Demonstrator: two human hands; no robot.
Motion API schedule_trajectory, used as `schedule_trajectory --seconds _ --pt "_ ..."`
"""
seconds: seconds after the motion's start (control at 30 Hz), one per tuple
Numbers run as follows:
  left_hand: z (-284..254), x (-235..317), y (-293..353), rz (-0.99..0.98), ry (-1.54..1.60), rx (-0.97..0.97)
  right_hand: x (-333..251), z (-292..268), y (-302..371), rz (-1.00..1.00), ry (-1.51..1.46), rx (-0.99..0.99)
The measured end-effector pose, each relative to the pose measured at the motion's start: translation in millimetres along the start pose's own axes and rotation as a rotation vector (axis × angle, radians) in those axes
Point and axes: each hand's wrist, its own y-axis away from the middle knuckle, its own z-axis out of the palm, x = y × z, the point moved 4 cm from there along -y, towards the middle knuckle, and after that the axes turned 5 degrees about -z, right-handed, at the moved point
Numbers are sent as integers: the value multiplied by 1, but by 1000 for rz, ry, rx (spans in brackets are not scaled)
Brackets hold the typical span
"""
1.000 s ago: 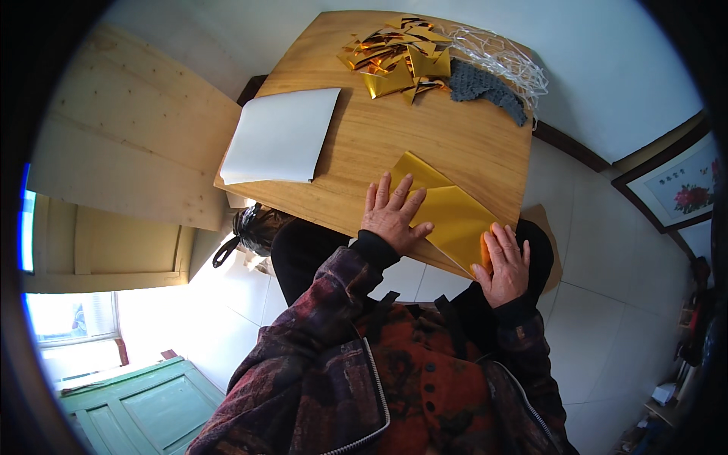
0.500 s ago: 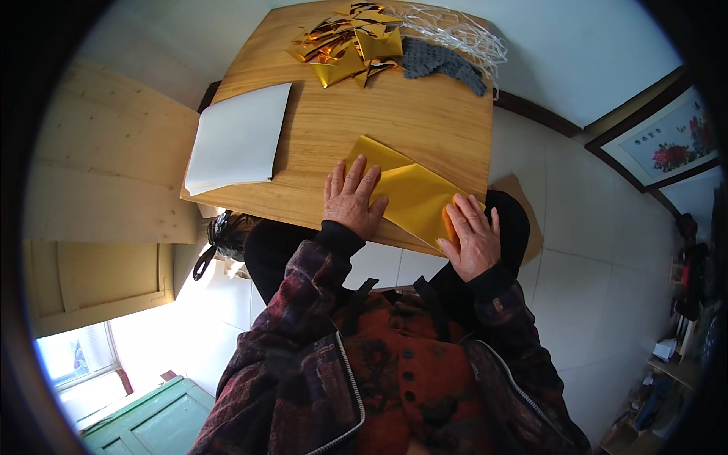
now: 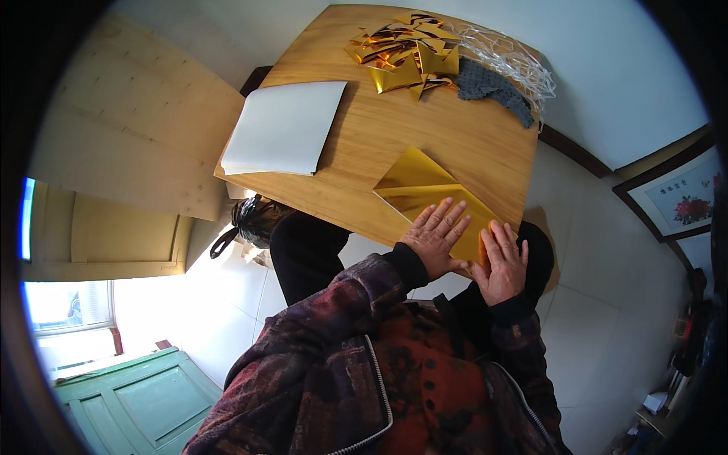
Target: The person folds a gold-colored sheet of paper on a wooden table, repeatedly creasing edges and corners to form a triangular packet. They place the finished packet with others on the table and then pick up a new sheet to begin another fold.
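Note:
A sheet of gold foil paper lies partly folded at the near right of the wooden table, with a crease running across it. My left hand rests flat on its lower middle, fingers stretched out and nothing held. Beside it, my right hand lies open over the sheet's right end, near the table edge. The two thumbs nearly meet. Part of the paper is hidden under both hands.
The wooden table bears a stack of white-backed sheets at its left. Folded gold foil pieces are heaped at the far side, next to a grey cloth and white plastic strands. A black bag sits below the table's left corner.
My left hand has slid right along the gold paper, from its left part toward my right hand. The right hand stays at the right end. The whole view has shifted.

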Motion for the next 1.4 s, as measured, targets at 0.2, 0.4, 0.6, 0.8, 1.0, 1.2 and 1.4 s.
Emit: schedule_trajectory --seconds 0.2,0.4,0.6,0.8,1.0,1.2,1.4 --pt "-13 -29 1 -125 -42 -8 -1 -2 -1 16 -24 -14" --pt "-19 -52 5 -260 -95 47 -1 -2 -1 7 -24 -8" --pt "-33 -57 2 -371 -39 -9 -2 -2 -1 -4 -31 -2" --pt "-51 -49 -22 -406 -83 -173 -2 -3 -1 2 -12 1" --pt "-38 -45 -40 -173 -119 -136 -2 -3 -1 6 -12 -2" --pt "-21 -48 -38 -239 -6 -163 -2 -1 -1 -8 -6 7" --pt "-30 -67 -30 -362 -20 -69 -1 -1 0 -1 -20 0"
